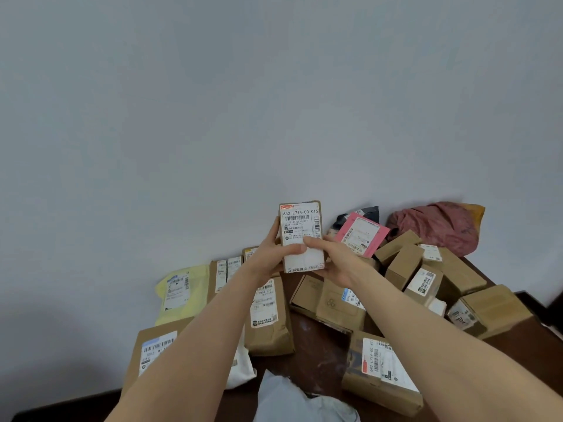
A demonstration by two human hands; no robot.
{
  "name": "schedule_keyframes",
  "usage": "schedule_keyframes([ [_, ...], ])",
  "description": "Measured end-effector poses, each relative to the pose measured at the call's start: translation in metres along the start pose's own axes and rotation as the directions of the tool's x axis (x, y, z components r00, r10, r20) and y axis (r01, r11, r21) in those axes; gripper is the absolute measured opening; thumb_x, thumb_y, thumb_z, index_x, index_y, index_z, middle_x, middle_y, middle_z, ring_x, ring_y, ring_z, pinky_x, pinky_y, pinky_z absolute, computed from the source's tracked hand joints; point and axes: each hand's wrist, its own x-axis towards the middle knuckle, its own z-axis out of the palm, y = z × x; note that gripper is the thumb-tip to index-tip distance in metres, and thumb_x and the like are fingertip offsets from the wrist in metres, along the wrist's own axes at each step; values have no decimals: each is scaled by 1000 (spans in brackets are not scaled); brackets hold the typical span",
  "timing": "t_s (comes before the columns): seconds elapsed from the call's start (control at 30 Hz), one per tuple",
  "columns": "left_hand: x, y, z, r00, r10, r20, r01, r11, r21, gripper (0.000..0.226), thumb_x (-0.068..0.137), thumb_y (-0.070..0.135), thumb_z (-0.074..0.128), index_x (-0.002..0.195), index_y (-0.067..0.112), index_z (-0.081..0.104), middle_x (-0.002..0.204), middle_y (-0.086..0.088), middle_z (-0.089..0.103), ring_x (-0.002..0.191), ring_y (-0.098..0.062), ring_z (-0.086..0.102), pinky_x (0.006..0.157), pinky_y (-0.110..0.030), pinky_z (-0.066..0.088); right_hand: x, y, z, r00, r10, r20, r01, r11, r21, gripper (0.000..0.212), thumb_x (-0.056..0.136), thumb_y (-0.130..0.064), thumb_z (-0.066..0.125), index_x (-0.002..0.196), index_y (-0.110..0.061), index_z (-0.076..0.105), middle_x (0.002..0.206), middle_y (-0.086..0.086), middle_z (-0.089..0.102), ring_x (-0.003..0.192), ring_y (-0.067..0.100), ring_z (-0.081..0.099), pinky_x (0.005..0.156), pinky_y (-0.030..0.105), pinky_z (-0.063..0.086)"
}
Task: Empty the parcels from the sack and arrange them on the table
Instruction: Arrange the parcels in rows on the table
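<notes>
A small cardboard parcel (300,226) with a white barcode label is held upright above the table, near the wall. My left hand (269,254) grips its left side and my right hand (332,260) grips its right side, thumb across the label. Below lie several brown parcels on the dark table (316,360): a paper-bag parcel (269,318), a flat box (335,303), a labelled box (380,373). A yellow mailer (179,290) and a pink mailer (361,234) lean at the wall. The crumpled red sack (438,223) lies at the back right.
Several brown boxes (426,269) are heaped at the right, up to the table's right edge. A brown envelope (152,351) hangs over the left edge. A pale grey bag (292,400) sits at the near edge. The grey wall stands right behind the table.
</notes>
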Motion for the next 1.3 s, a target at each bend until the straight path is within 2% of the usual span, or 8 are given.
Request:
schedule_keyframes([
  [0.27,-9,-20,-30,996,-88,-18,88,996,10,77,84,17,69,144,44,29,121,0,63,108,-23,62,78,-40,55,7,23,15,999,51,11,-50,998,-44,41,78,-32,76,117,-25,65,110,6,71,108,25,64,99,45,48],
  [0.4,-24,-32,-49,977,-168,-135,170,985,0,68,85,17,68,141,40,36,110,4,65,99,-22,63,86,-47,54,2,42,39,994,107,35,-106,994,-33,30,83,-28,72,113,-22,67,92,1,74,91,17,68,75,33,56],
  [0.57,-68,-39,-72,939,-239,-247,245,969,-3,51,86,27,68,133,28,47,102,4,67,90,-18,66,71,-40,57,-21,64,80,981,182,66,-176,981,-85,35,82,-27,73,114,-19,64,105,4,72,103,20,66,97,47,50],
  [0.83,-138,-63,-69,849,-269,-456,342,936,84,78,85,33,69,148,19,24,111,1,62,80,-12,64,51,-27,57,-69,103,101,914,401,66,-372,891,-258,38,82,-50,68,108,-24,56,108,5,64,98,27,62,82,40,52],
  [0.9,-153,-72,-70,805,-258,-534,346,936,69,86,81,33,73,149,16,22,131,-2,55,96,-18,64,62,-31,58,-81,119,108,904,427,37,-401,873,-279,39,87,-57,59,107,-24,54,108,5,64,102,26,62,91,42,51],
  [1.03,-186,-85,-65,733,-231,-640,370,925,90,114,57,49,81,149,20,21,140,1,47,116,-23,57,90,-39,52,-105,157,111,846,534,-9,-511,805,-300,32,101,-38,42,112,-11,54,88,10,61,82,24,62,77,36,54],
  [1.2,-211,-106,-59,717,-311,-624,454,888,78,89,80,36,73,149,13,22,140,-6,49,116,-23,56,86,-30,48,-134,200,107,680,731,50,-529,537,-657,45,98,-23,54,138,-9,41,137,16,51,124,36,50,99,42,48],
  [1.3,-217,-113,-53,729,-382,-568,487,872,39,75,86,32,68,147,12,28,131,-9,58,95,-19,61,72,-29,52,-134,211,106,727,686,-19,-497,507,-704,55,98,-20,53,148,-15,31,151,10,34,132,36,42,99,41,47],
])
